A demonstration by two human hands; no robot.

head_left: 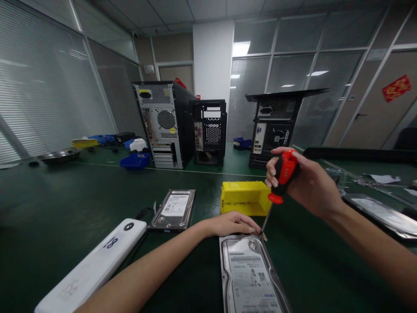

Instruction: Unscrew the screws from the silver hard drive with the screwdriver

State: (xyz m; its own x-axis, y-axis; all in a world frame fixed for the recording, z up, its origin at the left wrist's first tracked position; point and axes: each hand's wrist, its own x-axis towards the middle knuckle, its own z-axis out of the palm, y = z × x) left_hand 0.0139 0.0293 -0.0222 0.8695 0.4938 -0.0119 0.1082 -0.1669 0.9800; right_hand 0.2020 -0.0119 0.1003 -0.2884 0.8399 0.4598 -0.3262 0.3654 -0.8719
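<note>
Hard drive (250, 278) lay at the bottom centre of the frame on the green mat (65, 204), label up. My left hand (233, 224) rested flat and open on its far edge, gripping nothing. My right hand (304, 180) was closed around the red-and-black handle of the screwdriver (282, 176), right of centre; its shaft angled down to the drive's upper right corner, beside my left fingertips. A yellow bin (244, 198) stood just behind. A second drive (174, 208) lay left of centre, a white bar (94, 265) at lower left. Three computer cases (163, 124) stood across the middle background.
</note>
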